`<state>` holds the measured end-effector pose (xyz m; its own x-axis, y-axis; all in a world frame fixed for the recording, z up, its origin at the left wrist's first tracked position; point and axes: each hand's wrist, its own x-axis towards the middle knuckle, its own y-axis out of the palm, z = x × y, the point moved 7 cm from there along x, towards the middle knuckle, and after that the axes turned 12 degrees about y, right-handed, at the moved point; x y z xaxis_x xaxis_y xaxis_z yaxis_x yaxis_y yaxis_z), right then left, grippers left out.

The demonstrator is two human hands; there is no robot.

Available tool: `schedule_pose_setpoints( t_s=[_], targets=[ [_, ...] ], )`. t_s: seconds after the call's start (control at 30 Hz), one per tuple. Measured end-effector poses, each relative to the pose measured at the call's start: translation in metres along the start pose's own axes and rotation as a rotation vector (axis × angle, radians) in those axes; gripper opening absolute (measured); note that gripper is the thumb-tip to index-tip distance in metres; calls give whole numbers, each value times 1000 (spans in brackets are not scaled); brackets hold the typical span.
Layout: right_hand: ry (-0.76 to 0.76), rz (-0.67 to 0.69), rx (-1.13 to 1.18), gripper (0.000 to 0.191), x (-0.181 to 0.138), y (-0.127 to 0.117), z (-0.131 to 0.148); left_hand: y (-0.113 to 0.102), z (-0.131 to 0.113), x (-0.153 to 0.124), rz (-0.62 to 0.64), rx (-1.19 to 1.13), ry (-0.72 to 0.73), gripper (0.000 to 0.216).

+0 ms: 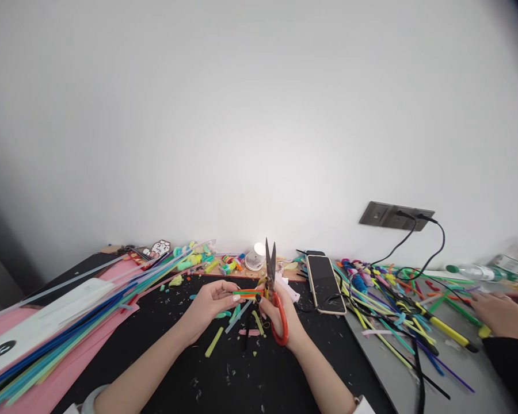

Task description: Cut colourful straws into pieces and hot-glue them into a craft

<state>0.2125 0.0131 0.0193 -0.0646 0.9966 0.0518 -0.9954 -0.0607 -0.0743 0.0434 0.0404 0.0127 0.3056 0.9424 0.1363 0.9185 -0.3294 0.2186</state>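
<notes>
My left hand [213, 305] is closed, thumb and fingers pinching the left end of a short bundle of green and orange pipe cleaners [248, 294]. My right hand [287, 313] is wrapped around red-handled scissors [271, 269], whose blades point up and stand slightly apart. The right fingertips also meet the bundle's right end; whether they grip it is partly hidden. Below both hands, cut pieces lie on the black mat [224, 379], among them a yellow-green strip [214, 342] and a pink strip [249, 332].
A white cup [255, 257] stands by the wall, with a phone [326, 283] to its right. Long pipe cleaners [99, 313] lie at left. On the grey surface at right are yellow-black pliers [446, 328], cables, a bottle [472, 271] and another person's hand [503, 316].
</notes>
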Motion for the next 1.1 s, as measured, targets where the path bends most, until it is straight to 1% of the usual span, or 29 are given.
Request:
schedule_pose_setpoints(
  t_s=[0.17,0.33,0.5,0.6,0.7,0.8,0.83,0.9,1.0,1.1],
  targets=[
    [2,-5,3,14,-1,0,3,0,-3,0,24,39,45,40],
    [8,-15,28,15,0,-1,-1,8,-9,-4,99,35,50,37],
    [-4,-28,25,16,0,-3,-2,10,-13,-4,59,56,85,50],
    [8,-18,6,15,0,-2,-2,6,-12,-2,33,102,119,48],
    [22,-6,-16,13,-1,1,3,-1,-14,1,19,200,181,47],
    [36,4,-51,13,-5,4,12,-7,-23,-1,-14,435,242,41],
    [32,4,-64,12,-6,5,16,-5,-28,-3,10,502,283,37],
    [31,24,-78,11,-9,9,20,5,-37,-8,102,606,363,29],
    [41,67,-92,13,-9,13,20,22,-38,-13,276,685,341,21],
    [50,84,-118,11,-9,15,16,29,-38,-16,346,680,287,14]
  ],
)
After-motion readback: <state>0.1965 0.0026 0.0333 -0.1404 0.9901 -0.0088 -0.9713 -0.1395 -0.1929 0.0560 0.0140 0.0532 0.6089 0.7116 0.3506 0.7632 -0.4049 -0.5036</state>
